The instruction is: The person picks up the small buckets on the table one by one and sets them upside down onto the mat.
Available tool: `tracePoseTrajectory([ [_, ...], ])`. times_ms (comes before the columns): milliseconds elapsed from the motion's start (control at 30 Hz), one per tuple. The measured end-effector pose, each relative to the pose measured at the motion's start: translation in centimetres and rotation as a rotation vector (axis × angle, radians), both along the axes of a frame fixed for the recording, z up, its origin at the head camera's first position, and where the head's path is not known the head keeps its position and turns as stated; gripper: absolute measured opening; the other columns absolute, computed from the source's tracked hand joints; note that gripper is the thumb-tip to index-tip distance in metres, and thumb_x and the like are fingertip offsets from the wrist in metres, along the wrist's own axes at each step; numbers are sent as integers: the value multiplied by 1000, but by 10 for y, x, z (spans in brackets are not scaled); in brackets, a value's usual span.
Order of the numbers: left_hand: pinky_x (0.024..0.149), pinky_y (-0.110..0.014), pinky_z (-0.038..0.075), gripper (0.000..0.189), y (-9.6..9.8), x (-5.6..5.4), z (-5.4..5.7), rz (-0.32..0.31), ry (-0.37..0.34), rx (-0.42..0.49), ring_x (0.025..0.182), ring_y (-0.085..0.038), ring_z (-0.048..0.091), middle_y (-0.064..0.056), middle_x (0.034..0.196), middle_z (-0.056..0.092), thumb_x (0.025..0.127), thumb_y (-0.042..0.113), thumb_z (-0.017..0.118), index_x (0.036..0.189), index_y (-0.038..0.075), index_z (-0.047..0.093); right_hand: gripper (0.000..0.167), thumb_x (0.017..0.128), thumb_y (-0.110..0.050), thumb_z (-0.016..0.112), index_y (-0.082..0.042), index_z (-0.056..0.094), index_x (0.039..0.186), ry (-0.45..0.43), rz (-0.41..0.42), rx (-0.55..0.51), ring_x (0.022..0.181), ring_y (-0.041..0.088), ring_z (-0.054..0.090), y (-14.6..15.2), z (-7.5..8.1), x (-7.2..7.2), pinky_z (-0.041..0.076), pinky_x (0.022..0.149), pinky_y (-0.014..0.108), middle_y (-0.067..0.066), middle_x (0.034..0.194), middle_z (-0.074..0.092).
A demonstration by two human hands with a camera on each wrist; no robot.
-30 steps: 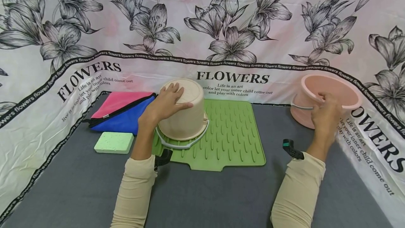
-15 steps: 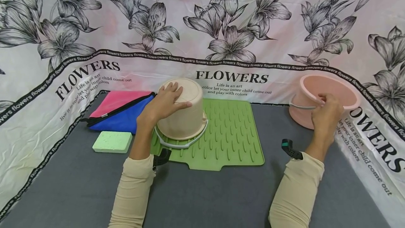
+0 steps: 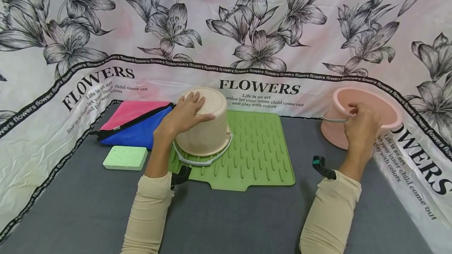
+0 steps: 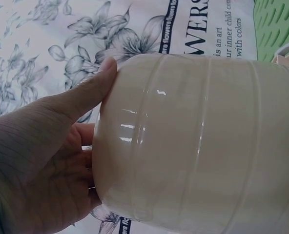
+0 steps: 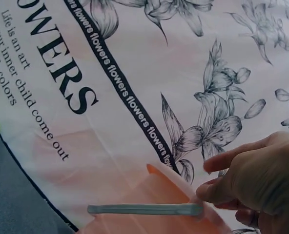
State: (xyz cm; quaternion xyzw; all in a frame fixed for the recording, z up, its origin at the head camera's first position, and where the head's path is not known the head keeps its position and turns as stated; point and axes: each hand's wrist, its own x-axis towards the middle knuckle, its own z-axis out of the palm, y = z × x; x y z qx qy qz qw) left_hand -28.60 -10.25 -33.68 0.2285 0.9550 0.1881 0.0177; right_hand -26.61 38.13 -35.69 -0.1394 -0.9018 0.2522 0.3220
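Observation:
A cream bucket (image 3: 205,132) stands upside down on the green ridged mat (image 3: 261,148), its grey handle (image 3: 201,163) hanging in front. My left hand (image 3: 183,117) rests on the bucket's upturned base, fingers spread and thumb reaching along the near edge. In the left wrist view, thumb and fingers lie against the base end of the cream bucket (image 4: 198,141). On the right, a pink bucket (image 3: 333,122) has its mouth upward. My right hand (image 3: 363,128) holds its near rim, beside the grey handle (image 5: 144,209). The hand hides part of that rim.
Left of the mat lies a pink and blue zippered pouch (image 3: 135,126). In front of it is a pale green sponge (image 3: 125,158). Behind everything hangs a flower-printed cloth (image 3: 261,30); its right side comes close to the pink bucket. A dark grey surface (image 3: 229,222) lies underneath.
The pink bucket has shifted slightly toward me and to the left, with my right hand at its rim. My left hand and the cream bucket stay in place.

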Motion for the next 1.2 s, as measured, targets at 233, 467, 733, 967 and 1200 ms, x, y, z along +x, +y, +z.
tracePoseTrajectory([
  [233, 135, -58, 2, 85, -1, 0, 0, 1, -2, 1, 164, -43, 7, -29, 172, 16, 105, 49, 58, 162, -6, 27, 60, 83, 12, 54, 4, 59, 143, -86, -32, -13, 138, 55, 43, 2, 8, 8, 27, 117, 70, 34, 141, 59],
  [467, 135, -59, 3, 84, 0, 0, -1, -3, -5, 9, 164, -44, 8, -30, 172, 16, 105, 49, 58, 162, -6, 28, 40, 87, 6, 50, 9, 71, 122, -101, -42, 50, 119, 57, 56, 14, 1, 11, 36, 106, 67, 36, 124, 68],
  [733, 135, -59, 3, 85, 0, 1, 0, -3, 1, 5, 164, -44, 9, -30, 172, 17, 104, 48, 59, 161, -6, 28, 44, 84, 9, 56, 9, 69, 126, -213, 115, 62, 111, 51, 63, 10, 11, 16, 46, 77, 44, 35, 123, 69],
  [967, 135, -59, 3, 85, 1, 0, 0, -1, -8, 1, 164, -43, 8, -29, 172, 16, 104, 49, 59, 162, -6, 28, 43, 83, 14, 53, 12, 68, 123, -287, 332, 94, 101, 50, 67, 4, 22, 21, 35, 58, 8, 40, 116, 68],
  [1200, 136, -57, 0, 86, 0, -2, -1, 5, -25, 13, 165, -42, 6, -28, 173, 13, 105, 50, 58, 163, -4, 26, 34, 90, 13, 66, 11, 67, 124, -253, 587, 142, 87, 6, 68, 3, 28, 29, 40, 69, -1, 36, 111, 71],
])
